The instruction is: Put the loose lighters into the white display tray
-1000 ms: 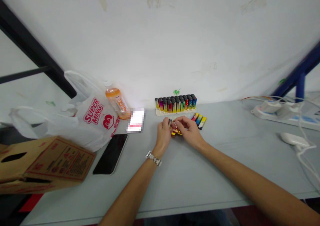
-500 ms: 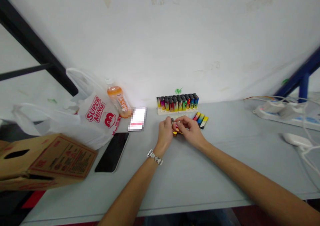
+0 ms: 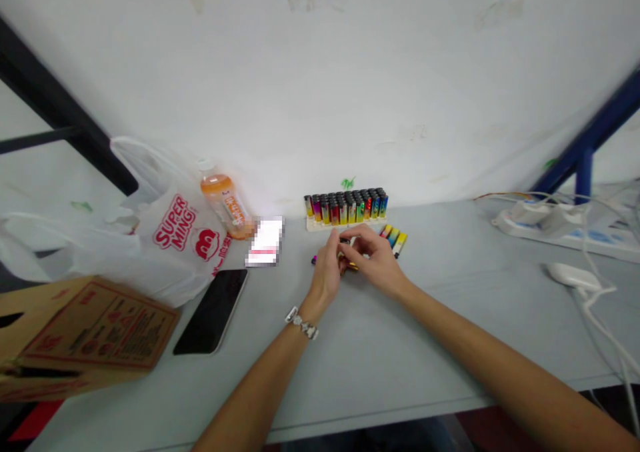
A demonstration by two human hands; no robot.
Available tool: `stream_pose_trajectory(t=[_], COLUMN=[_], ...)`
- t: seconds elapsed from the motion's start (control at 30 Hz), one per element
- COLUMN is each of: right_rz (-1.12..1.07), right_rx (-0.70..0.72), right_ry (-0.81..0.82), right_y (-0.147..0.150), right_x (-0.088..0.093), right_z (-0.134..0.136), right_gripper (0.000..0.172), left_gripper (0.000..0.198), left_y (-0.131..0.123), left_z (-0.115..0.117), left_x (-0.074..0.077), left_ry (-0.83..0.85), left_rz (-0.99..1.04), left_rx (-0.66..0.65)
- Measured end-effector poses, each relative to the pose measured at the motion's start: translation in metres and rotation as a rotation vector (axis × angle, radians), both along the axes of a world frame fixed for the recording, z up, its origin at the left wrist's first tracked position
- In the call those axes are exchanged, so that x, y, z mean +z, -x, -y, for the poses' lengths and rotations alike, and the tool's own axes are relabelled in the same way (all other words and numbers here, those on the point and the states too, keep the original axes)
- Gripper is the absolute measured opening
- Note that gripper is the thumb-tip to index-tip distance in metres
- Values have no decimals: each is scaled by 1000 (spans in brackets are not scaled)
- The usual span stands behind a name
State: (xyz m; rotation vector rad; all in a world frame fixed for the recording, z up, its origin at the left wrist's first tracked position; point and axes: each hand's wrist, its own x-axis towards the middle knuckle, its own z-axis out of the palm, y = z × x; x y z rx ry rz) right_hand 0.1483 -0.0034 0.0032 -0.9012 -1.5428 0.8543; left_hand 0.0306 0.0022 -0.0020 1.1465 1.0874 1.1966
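Observation:
My left hand (image 3: 327, 269) and my right hand (image 3: 376, 259) meet over the table, fingertips together. Between them is a small object with a dark end, perhaps a lighter, mostly hidden by the fingers. Both hands are closed around that spot. Yellow and purple bits of lighters show under and beside the fingers. Just behind stands a pale rack (image 3: 325, 225) holding several colourful lighters (image 3: 353, 211) upright, with black tops. To the right of my right hand, several lighters (image 3: 393, 237) lie flat side by side.
Left of my hands are a white card (image 3: 266, 240), a phone (image 3: 213, 312), an orange drink bottle (image 3: 227, 205), a plastic bag (image 3: 170, 239) and a cardboard box (image 3: 95, 332). On the right lie a power strip (image 3: 555, 229), a white adapter (image 3: 574, 277) and cables.
The view has shifted slightly, so most things appear further left. My hands stay together, with fingers slightly rearranged. A purple lighter end now shows left of my left hand.

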Motion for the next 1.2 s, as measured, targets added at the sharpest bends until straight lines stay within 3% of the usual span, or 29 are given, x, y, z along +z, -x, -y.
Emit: stream_pose_trajectory(t=[0.17, 0.3, 0.4, 0.63, 1.03, 1.2], right_rz=[-7, 118, 292, 466, 536, 626], right_rx=[46, -156, -285, -265, -133, -255], right_ry=[66, -106, -203, -252, -170, -339], right_y=[-26, -64, -85, -89, -99, -98], right_x=[12, 18, 20, 17, 23, 12], right_z=[-14, -44, -72, -106, -125, -126], right_gripper=[30, 26, 18, 8, 7, 13], left_gripper=[62, 33, 19, 20, 38, 54], left_y=[-3, 4, 11, 10, 11, 11], left_z=[2, -3, -7, -5, -5, -4], left_x=[-1, -5, -6, -9, -15, -15], left_ry=[-152, -431, -565, -471, -470, -480], left_rz=[-116, -511, -764, -1085, -1146, -1172], left_rx=[-52, 136, 163, 120, -12, 14])
